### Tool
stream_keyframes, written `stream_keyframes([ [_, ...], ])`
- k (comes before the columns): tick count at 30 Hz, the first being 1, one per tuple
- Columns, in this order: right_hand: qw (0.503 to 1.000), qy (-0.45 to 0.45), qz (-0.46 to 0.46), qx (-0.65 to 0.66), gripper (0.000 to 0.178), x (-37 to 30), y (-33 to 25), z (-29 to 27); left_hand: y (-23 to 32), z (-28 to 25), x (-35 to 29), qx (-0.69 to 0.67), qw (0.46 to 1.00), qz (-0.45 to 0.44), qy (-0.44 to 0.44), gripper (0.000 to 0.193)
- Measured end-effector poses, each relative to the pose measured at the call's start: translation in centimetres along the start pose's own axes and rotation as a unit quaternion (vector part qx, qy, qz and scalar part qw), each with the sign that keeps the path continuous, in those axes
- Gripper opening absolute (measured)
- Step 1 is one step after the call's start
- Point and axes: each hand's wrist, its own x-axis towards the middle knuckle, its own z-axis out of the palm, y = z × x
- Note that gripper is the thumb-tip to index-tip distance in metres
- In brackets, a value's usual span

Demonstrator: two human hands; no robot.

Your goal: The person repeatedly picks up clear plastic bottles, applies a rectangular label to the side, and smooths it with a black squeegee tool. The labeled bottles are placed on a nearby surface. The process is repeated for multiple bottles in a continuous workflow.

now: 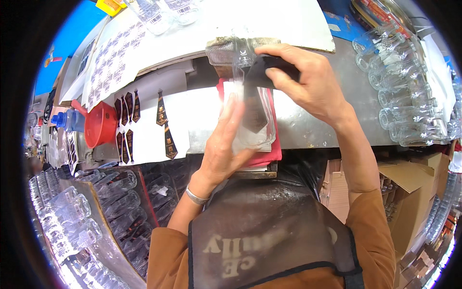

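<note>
A clear glass bottle [268, 134] lies in front of me on a pink cloth [275, 150], its neck towards a cloth-wrapped block [220, 52]. A dark tie-shaped decal [259, 119] shows on the bottle's upper side. My left hand [219, 149] grips the bottle at its left side and near end, the fingertips somewhat blurred. Pinched between thumb and fingers of my right hand [310, 79] is a flat black scraper [281, 67], touching the bottle near its neck. The hand and scraper cover part of the shoulder.
Several tie-shaped decals [161, 108] lie on white paper at the left, beside a red dipper [102, 125]. Bottles [402, 86] line the right side of the bench. More bottles [120, 207] stand in crates at lower left. A cardboard box [414, 192] sits open at lower right.
</note>
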Motion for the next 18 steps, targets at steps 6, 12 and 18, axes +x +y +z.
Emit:
stream_keyframes([
  [6, 0.997, -0.07, 0.012, -0.013, 0.029, 2.3, -1.2, -0.6, 0.1, -0.2, 0.1, -0.005, 1.0, -0.019, -0.008, 0.107],
  [12, 0.978, -0.017, -0.118, -0.168, 0.025, 2.8, -1.7, 0.2, 0.3, 0.3, -0.1, -0.076, 0.996, -0.045, 0.022, 0.117],
  [18, 0.976, -0.195, -0.072, -0.06, 0.03, -1.0, -5.4, 1.2, 0.4, 0.0, -0.4, -0.02, 0.999, -0.046, 0.013, 0.125],
])
